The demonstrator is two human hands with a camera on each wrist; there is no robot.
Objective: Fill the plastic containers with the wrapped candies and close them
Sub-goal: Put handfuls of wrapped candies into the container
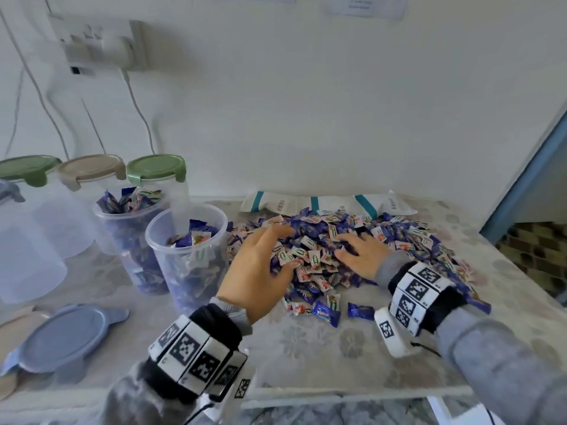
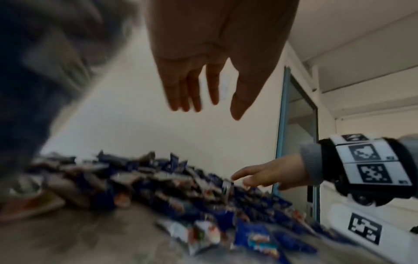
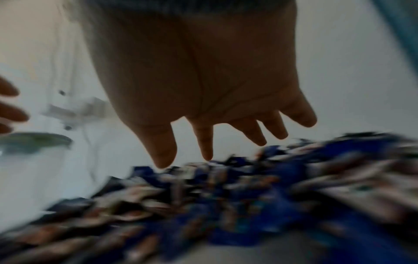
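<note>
We judge the filling step in hand. Our left hand (image 1: 260, 271) and right hand (image 1: 362, 256) lie spread, holding nothing, on the heap of blue-and-white wrapped candies (image 1: 337, 246), just right of the clear, part-filled plastic container (image 1: 188, 256). Next: gather a handful, carry it left.

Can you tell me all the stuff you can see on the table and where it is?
wrapped candies: one big pile, blue and white, middle of table
open containers: two, clear, partly filled with candies, left of the pile
closed containers: three at back left, two green lids, one beige lid
loose lid: one, blue, front left
packets: white with teal stripes, behind the pile, count unclear
table: one, pale flowered cover
left hand: open, over the pile's left edge
right hand: open, fingers spread on the pile
</note>
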